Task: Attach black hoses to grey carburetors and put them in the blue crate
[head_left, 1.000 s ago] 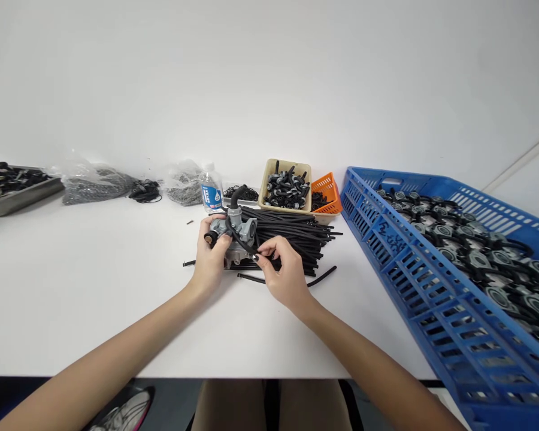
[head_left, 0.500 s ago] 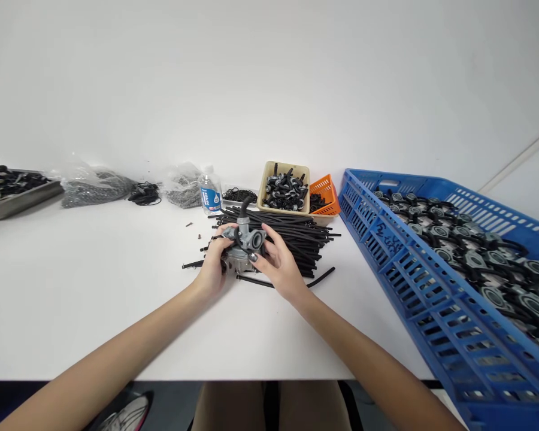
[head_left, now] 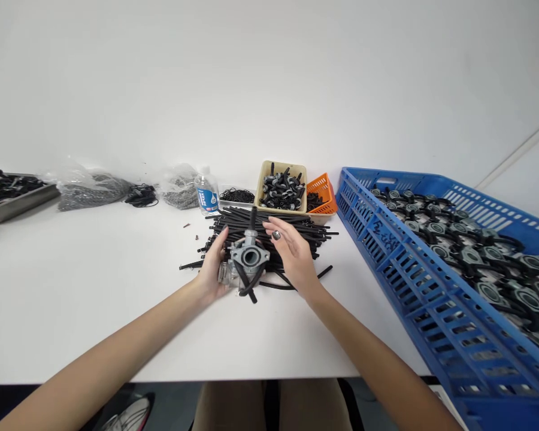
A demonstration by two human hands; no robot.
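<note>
A grey metal carburetor [head_left: 250, 256] is held above the white table, its round bore facing me. A black rubber cap points up from its top, and black hoses cross below the bore. My left hand [head_left: 213, 269] grips it from the left side, with the thumb up and the other fingers hidden behind the body. My right hand [head_left: 293, 254] is just right of the carburetor, apart from it, fingers loosely stretched and holding nothing visible. Behind both lies a pile of black rubber hoses [head_left: 305, 230], with a loose hose [head_left: 326, 271] at its near right.
At right stands a blue crate [head_left: 397, 272] full of carburetors. Along the wall are a beige bin [head_left: 261, 200] of capped parts, an orange basket [head_left: 331, 206], a bottle [head_left: 207, 194], plastic bags [head_left: 92, 188] of small parts and a metal tray [head_left: 22, 203].
The carburetor has been turned so its bore faces me and its cap stands upright. My right hand has let go of it and moved slightly right.
</note>
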